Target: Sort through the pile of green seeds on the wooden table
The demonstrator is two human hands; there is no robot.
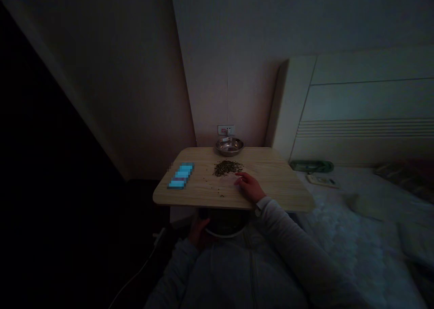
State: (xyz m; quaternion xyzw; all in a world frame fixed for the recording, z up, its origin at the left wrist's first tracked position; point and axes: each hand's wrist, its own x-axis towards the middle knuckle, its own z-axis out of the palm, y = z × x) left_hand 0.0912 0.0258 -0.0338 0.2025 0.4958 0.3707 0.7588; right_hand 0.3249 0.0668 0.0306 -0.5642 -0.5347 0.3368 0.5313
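On a small wooden-topped table lies a loose heap of small dark greenish-brown bits, like seeds or dried leaves, with several strays nearer the front edge. My right hand is over the tabletop just right of the heap, its fingers curled together on a thin, translucent piece, faint in the dim light. Below the table's front edge, my left hand grips the left side of a round, dark bowl with a pale rim, thumb over the rim. The table partly covers this bowl.
A shiny metal bowl stands at the table's back edge, below a wall socket. A lit phone, blurred out, lies at the left. Right of the table, a bed holds a green bottle and a remote control.
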